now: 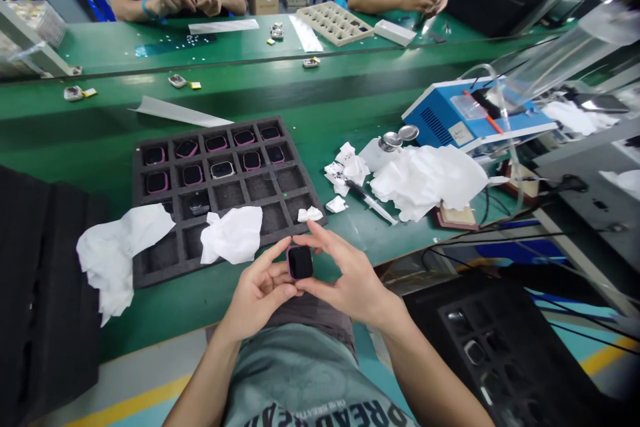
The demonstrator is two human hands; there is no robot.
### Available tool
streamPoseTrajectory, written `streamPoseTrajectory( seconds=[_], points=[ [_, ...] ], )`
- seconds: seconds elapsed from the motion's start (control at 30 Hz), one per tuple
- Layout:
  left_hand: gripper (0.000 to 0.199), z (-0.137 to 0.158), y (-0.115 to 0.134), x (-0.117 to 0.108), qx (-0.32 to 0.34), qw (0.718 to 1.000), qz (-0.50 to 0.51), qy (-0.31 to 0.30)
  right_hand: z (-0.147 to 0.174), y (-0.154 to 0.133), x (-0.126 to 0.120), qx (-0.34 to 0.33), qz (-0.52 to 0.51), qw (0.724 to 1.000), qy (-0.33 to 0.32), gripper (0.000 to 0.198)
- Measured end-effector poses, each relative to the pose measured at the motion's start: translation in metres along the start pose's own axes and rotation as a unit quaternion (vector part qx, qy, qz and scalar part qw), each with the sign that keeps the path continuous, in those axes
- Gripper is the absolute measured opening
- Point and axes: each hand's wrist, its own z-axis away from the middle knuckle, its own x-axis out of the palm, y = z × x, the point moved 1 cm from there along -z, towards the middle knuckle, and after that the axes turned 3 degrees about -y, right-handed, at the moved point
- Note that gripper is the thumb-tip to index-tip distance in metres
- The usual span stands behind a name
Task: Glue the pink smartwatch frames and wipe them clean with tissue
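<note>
Between my two hands, just over the table's near edge, is a smartwatch case [300, 262] with a black screen and a purple-pink frame. My left hand [261, 290] grips its left side with thumb and fingers. From the right, my right hand [345, 270] pinches it at the top and bottom edges. Right ahead lies a black foam tray [227, 197] with square compartments. Several watch cases, mostly purple-framed, sit in its back rows, along with a silver-framed watch case [222, 169]. Crumpled white wipes [233, 233] lie across the tray's near compartments.
A syringe [371, 201] and a pile of white wipes [425, 180] lie to the right, before a blue machine [480, 113]. Dark foam trays [45, 280] are stacked at left. Another tray [495, 347] sits low right. Two co-workers work across the table.
</note>
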Motion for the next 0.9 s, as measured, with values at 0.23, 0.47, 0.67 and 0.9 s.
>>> streamPoseTrajectory(
  seconds=[0.23,0.47,0.67,0.9],
  points=[
    [0.080,0.004,-0.004,-0.005,-0.003,1.000,-0.008,0.021,0.002,-0.004,0.003,0.008,-0.021,1.000,-0.021,0.097],
    [0.062,0.004,-0.012,-0.007,0.003,0.996,-0.006,0.085,0.002,0.005,-0.013,0.059,-0.048,0.997,0.026,0.068],
    [0.063,0.005,-0.016,-0.007,-0.008,0.991,0.000,0.130,-0.007,0.033,-0.022,0.119,0.040,0.985,0.116,0.030],
    [0.061,0.008,-0.017,-0.008,-0.009,0.991,-0.010,0.132,-0.021,0.047,-0.024,0.266,0.039,0.946,0.183,0.032]
  ],
)
